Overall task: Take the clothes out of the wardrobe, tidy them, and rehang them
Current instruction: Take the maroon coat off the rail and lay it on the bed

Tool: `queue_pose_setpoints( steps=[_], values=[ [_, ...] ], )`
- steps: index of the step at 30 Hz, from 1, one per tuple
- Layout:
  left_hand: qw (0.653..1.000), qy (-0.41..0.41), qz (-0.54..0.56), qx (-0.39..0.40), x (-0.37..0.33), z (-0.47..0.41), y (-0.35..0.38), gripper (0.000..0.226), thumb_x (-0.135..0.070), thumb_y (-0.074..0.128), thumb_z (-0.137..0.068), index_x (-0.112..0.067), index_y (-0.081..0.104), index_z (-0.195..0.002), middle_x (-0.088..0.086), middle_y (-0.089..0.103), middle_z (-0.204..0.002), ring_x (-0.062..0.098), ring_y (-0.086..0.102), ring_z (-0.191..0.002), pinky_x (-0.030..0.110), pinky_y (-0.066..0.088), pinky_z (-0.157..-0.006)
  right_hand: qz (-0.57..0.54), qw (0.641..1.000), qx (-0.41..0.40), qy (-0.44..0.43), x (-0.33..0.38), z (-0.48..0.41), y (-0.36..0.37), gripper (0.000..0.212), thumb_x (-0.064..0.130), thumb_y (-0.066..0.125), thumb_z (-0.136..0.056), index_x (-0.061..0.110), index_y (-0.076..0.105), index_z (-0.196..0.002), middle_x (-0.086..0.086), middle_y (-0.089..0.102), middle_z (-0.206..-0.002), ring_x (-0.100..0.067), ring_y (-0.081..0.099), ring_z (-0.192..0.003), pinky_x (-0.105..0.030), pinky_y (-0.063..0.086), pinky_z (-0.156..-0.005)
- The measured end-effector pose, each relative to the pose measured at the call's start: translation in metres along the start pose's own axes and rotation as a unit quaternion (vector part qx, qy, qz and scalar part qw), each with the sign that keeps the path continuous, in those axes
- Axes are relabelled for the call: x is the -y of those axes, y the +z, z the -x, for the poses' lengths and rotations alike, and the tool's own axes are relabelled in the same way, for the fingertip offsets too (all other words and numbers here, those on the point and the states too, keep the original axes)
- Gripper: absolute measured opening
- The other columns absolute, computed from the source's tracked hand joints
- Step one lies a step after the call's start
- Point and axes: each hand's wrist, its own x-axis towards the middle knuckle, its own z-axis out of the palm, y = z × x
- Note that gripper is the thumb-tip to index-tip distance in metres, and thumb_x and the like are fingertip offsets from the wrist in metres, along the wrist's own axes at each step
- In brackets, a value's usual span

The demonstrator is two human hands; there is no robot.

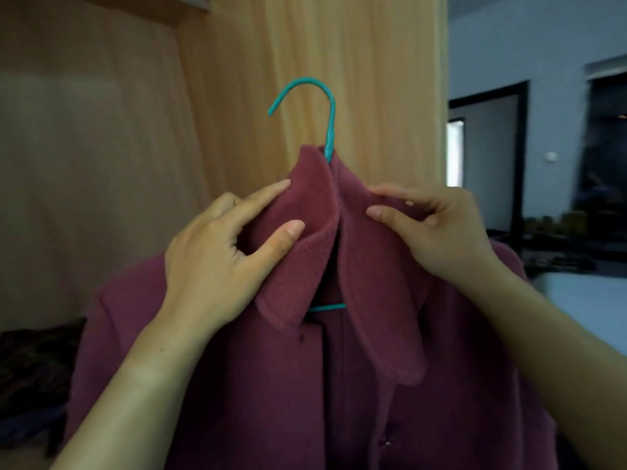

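Seen from our head camera, our left hand (217,252) and right hand (437,228) each pinch a collar flap of the maroon coat (305,385), hanging 12-to-6 from a teal hanger (319,106) whose free hook rises at 12 o'clock, equally near both.

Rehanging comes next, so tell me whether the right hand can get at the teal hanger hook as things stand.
Probably yes. The hook stands bare above the collar, with nothing in front of it, and the right hand pinches that collar just below it. It must release the fabric first.
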Motion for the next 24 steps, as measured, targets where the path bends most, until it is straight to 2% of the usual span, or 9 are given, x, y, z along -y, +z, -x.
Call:
queue_pose_setpoints(
  steps=[4, 7, 9, 12, 16, 20, 24],
  values=[
    [0.992, -0.027, 0.107, 0.061, -0.066, 0.051, 0.068, 0.044, -0.068, 0.040, -0.079, -0.058, 0.051, -0.121, -0.005, 0.053, -0.082, 0.006, 0.055, -0.078, 0.027, 0.040, -0.067, 0.100, 0.992, 0.005, 0.072, -0.007, 0.078, -0.095, 0.026, 0.025, 0.076, -0.077, 0.033, 0.068, -0.101, 0.020, 0.068, -0.091, 0.001, 0.065, -0.080, -0.015, 0.048, -0.075],
    [0.973, -0.046, 0.197, 0.115, -0.121, 0.103, 0.118, 0.038, -0.059, 0.044, -0.084, -0.056, 0.051, -0.122, -0.002, 0.061, -0.090, 0.010, 0.061, -0.089, 0.038, 0.050, -0.080, 0.181, 0.975, 0.019, 0.127, -0.007, 0.142, -0.171, 0.024, 0.039, 0.071, -0.076, 0.037, 0.070, -0.100, 0.017, 0.067, -0.082, 0.000, 0.060, -0.071, -0.021, 0.048, -0.070],
    [0.954, -0.059, 0.249, 0.157, -0.161, 0.137, 0.149, 0.036, -0.058, 0.045, -0.085, -0.058, 0.050, -0.121, 0.002, 0.064, -0.098, 0.010, 0.061, -0.095, 0.042, 0.050, -0.087, 0.225, 0.960, 0.038, 0.164, -0.004, 0.184, -0.220, 0.024, 0.044, 0.069, -0.076, 0.041, 0.069, -0.100, 0.016, 0.062, -0.073, -0.001, 0.054, -0.062, -0.022, 0.044, -0.062],
    [0.919, -0.073, 0.316, 0.225, -0.221, 0.183, 0.195, 0.035, -0.057, 0.046, -0.084, -0.057, 0.054, -0.118, -0.003, 0.066, -0.102, 0.008, 0.061, -0.098, 0.043, 0.050, -0.090, 0.266, 0.937, 0.051, 0.221, 0.000, 0.244, -0.292, 0.023, 0.040, 0.072, -0.076, 0.040, 0.069, -0.099, 0.010, 0.058, -0.065, -0.008, 0.050, -0.056, -0.022, 0.040, -0.058],
    [0.868, -0.082, 0.391, 0.295, -0.290, 0.219, 0.243, 0.035, -0.055, 0.050, -0.082, -0.054, 0.058, -0.115, -0.007, 0.063, -0.089, 0.007, 0.062, -0.087, 0.037, 0.051, -0.083, 0.296, 0.912, 0.037, 0.282, 0.004, 0.298, -0.367, 0.024, 0.039, 0.074, -0.074, 0.036, 0.071, -0.098, 0.015, 0.063, -0.074, -0.005, 0.054, -0.061, -0.013, 0.039, -0.062],
    [0.812, -0.090, 0.448, 0.364, -0.336, 0.231, 0.287, 0.031, -0.042, 0.056, -0.085, -0.049, 0.061, -0.115, -0.014, 0.066, -0.102, 0.002, 0.062, -0.099, 0.033, 0.050, -0.093, 0.309, 0.893, 0.007, 0.328, -0.008, 0.326, -0.420, 0.023, 0.032, 0.076, -0.074, 0.033, 0.072, -0.096, 0.013, 0.064, -0.076, -0.006, 0.056, -0.062, -0.012, 0.040, -0.062],
    [0.802, -0.068, 0.448, 0.389, -0.371, 0.224, 0.348, 0.033, -0.037, 0.054, -0.087, -0.042, 0.062, -0.119, -0.015, 0.063, -0.114, 0.001, 0.057, -0.109, 0.035, 0.046, -0.098, 0.312, 0.878, -0.026, 0.362, -0.051, 0.338, -0.457, 0.025, 0.025, 0.076, -0.074, 0.030, 0.071, -0.097, 0.014, 0.064, -0.076, -0.004, 0.056, -0.064, -0.013, 0.040, -0.064]
  ],
)
